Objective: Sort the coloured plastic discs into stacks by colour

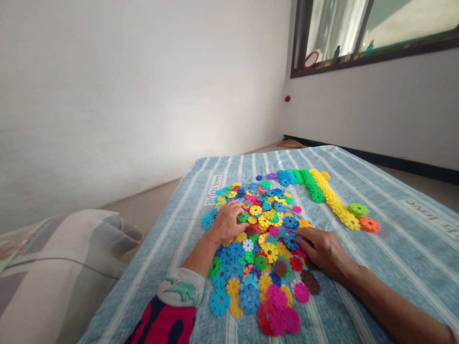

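Note:
A big pile of colourful notched snowflake building discs lies on the striped cloth. My left hand rests on the left side of the pile, fingers curled, with a green disc between thumb and fingers. At the right edge of the pile is my right hand. Its fingers are pressed together beside a blue disc; what lies between its fingertips is hidden. Beyond the hands, discs are laid out by colour in overlapping rows: blue, green and yellow.
Light green discs and orange discs sit at the near end of the yellow row. The blue striped cloth covers the table. Grey-and-white fabric is at the left. A window is in the right wall.

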Demonstrator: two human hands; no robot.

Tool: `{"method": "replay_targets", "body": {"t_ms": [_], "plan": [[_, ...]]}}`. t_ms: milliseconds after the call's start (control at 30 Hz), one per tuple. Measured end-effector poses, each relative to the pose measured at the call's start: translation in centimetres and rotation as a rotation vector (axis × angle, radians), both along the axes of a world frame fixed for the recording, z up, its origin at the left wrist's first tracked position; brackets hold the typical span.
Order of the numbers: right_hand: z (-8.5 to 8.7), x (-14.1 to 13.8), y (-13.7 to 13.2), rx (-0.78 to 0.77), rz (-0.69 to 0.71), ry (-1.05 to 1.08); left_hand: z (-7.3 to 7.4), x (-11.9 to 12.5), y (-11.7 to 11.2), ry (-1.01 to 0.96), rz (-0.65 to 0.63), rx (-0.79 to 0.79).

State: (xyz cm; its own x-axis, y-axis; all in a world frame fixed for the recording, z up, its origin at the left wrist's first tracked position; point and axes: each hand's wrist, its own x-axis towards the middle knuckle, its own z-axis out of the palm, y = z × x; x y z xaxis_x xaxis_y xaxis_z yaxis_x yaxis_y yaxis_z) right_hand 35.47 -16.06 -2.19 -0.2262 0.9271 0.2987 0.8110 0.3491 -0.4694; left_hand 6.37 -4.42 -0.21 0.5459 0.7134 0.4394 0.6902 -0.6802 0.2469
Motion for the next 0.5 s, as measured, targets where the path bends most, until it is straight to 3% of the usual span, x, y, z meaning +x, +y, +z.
{"method": "replay_targets", "body": {"t_ms": [233, 500], "plan": [[-0.16, 0.04, 0.16, -0.011, -0.006, -0.008, -0.08, -0.13, 0.16, 0.024, 0.039, 0.085], [0.02, -0.12, 0.51, 0.018, 0.001, -0.023, 0.38, -0.16, 0.72, -0.042, -0.022, 0.188]]}}
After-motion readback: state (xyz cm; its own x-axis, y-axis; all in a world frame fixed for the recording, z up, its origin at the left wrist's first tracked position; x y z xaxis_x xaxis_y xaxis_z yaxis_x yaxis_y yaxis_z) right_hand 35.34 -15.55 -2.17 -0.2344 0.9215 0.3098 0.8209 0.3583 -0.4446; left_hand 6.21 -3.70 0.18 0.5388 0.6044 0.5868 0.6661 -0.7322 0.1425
